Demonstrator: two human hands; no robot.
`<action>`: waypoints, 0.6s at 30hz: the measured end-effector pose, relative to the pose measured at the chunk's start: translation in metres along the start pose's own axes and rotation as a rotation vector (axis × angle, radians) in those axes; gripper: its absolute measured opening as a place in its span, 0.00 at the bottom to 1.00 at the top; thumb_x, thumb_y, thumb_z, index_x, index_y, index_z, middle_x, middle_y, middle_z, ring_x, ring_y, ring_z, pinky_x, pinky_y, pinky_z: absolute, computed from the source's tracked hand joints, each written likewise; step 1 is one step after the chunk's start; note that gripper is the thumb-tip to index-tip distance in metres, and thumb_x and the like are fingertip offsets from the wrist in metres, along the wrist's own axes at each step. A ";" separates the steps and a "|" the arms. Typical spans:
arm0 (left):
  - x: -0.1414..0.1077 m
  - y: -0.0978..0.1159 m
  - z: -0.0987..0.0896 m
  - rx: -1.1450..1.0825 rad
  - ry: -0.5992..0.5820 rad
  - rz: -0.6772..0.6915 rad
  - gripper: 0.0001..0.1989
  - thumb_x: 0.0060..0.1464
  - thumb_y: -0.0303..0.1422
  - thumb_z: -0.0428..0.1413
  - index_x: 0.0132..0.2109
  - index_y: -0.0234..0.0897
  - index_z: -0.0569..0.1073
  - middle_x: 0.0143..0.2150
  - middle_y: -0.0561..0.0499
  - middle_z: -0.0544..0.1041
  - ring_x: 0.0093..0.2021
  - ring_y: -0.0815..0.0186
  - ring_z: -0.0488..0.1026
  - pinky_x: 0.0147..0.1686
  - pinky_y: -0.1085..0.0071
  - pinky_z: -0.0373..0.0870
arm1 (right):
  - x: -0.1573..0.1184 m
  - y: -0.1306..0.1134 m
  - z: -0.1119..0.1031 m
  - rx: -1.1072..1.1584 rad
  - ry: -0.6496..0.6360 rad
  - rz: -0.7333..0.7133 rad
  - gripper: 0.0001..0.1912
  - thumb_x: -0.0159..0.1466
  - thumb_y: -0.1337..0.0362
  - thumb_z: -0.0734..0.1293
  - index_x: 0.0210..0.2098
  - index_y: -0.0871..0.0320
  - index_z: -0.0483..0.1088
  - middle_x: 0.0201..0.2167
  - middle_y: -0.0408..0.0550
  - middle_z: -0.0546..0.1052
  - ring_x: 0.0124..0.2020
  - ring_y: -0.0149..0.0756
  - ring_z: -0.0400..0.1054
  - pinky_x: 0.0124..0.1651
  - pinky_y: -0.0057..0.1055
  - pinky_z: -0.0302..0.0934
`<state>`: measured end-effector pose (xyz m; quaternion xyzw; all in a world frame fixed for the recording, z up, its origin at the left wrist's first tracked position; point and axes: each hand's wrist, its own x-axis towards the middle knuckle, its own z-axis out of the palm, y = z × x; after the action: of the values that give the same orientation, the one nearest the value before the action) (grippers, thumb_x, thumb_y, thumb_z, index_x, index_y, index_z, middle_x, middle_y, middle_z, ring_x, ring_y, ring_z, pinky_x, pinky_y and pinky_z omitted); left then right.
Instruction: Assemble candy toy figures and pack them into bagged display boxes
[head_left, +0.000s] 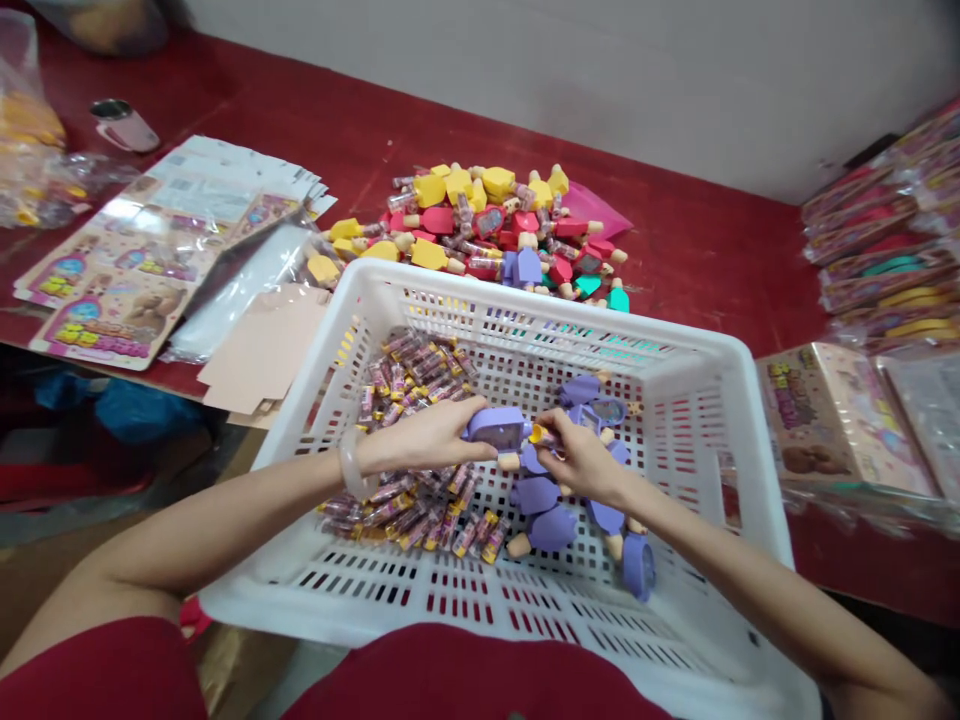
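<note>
My left hand (pixel 439 436) is closed around a purple popsicle-shaped case (pixel 499 428) above the white basket (pixel 577 318). Close to the end of that case, my right hand (pixel 583 458) pinches a small clear tube with a yellow end (pixel 538 434). Whether the tube touches the case I cannot tell. Under and beside my left hand lies a heap of small tubes with yellow caps (pixel 420 375). Several more purple popsicle-shaped cases (pixel 553 528) with beige stick ends lie in the basket below my right hand.
Behind the basket, yellow, red and green popsicle-shaped pieces (pixel 431 252) are piled on the red table (pixel 697 270). Printed cards (pixel 124 290) and beige sheets (pixel 262 345) lie at left, near a pink mug (pixel 124 125). Packed goods (pixel 892 250) and a printed box (pixel 844 415) stand at right.
</note>
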<state>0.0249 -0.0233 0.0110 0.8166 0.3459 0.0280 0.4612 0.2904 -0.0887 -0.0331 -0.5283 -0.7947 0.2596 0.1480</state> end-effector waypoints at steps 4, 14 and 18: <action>-0.006 0.008 0.016 0.105 -0.001 0.049 0.20 0.60 0.51 0.52 0.45 0.38 0.69 0.39 0.49 0.77 0.37 0.60 0.74 0.34 0.68 0.64 | -0.006 -0.007 0.007 -0.302 0.039 -0.125 0.03 0.59 0.69 0.63 0.33 0.58 0.68 0.24 0.45 0.76 0.24 0.35 0.68 0.28 0.29 0.48; -0.015 0.028 0.027 -0.217 -0.118 -0.092 0.18 0.57 0.49 0.56 0.39 0.37 0.70 0.31 0.53 0.72 0.30 0.67 0.68 0.28 0.72 0.61 | -0.015 -0.036 -0.004 -0.569 0.253 -0.401 0.14 0.63 0.74 0.58 0.24 0.58 0.67 0.17 0.45 0.69 0.20 0.33 0.60 0.29 0.34 0.45; -0.015 0.025 0.034 -0.531 -0.400 -0.211 0.20 0.60 0.50 0.50 0.40 0.36 0.70 0.26 0.55 0.71 0.18 0.73 0.57 0.20 0.73 0.57 | -0.021 -0.044 -0.002 -0.582 0.065 -0.302 0.12 0.62 0.74 0.60 0.26 0.59 0.70 0.19 0.47 0.72 0.21 0.35 0.62 0.29 0.34 0.44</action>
<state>0.0394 -0.0649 0.0149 0.6171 0.3120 -0.0917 0.7165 0.2661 -0.1214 -0.0059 -0.4324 -0.8999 -0.0204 0.0527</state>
